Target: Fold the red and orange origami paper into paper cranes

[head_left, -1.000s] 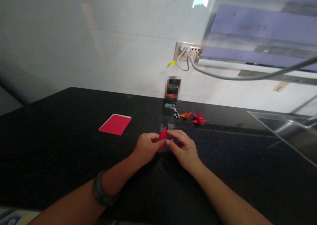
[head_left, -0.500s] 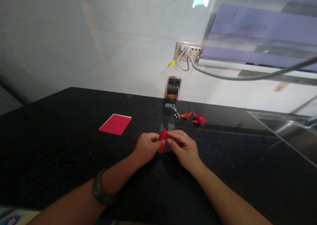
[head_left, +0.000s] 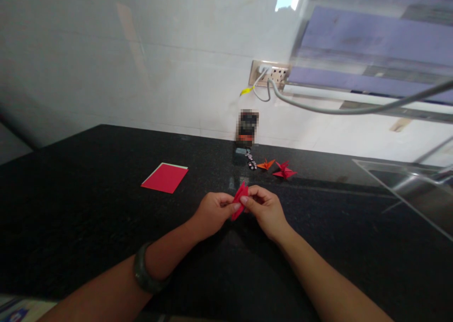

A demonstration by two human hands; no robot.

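A small piece of folded red paper [head_left: 239,204] is held upright above the dark countertop, between both hands. My left hand [head_left: 214,212] pinches its left side, thumb in front and fingers behind. From the right, my right hand [head_left: 268,210] closes on the same paper with its thumb pressed to the front face; the fingertips behind are partly hidden. Farther back on the right lie an orange paper crane [head_left: 266,164] and red paper cranes [head_left: 284,170], close together. A stack of square red paper [head_left: 164,178], with a pale edge showing, lies to the left.
The black countertop [head_left: 88,185] runs back to a tiled wall. A phone-like object [head_left: 247,127], blurred out, leans there, with a beaded strap [head_left: 251,163] before it. A metal sink [head_left: 417,185] is at right. A grey cable [head_left: 329,109] hangs from the wall socket [head_left: 269,73].
The folded paper has shifted slightly right and tilted. My right thumb has moved onto its front face, and my left hand has followed a little to the right.
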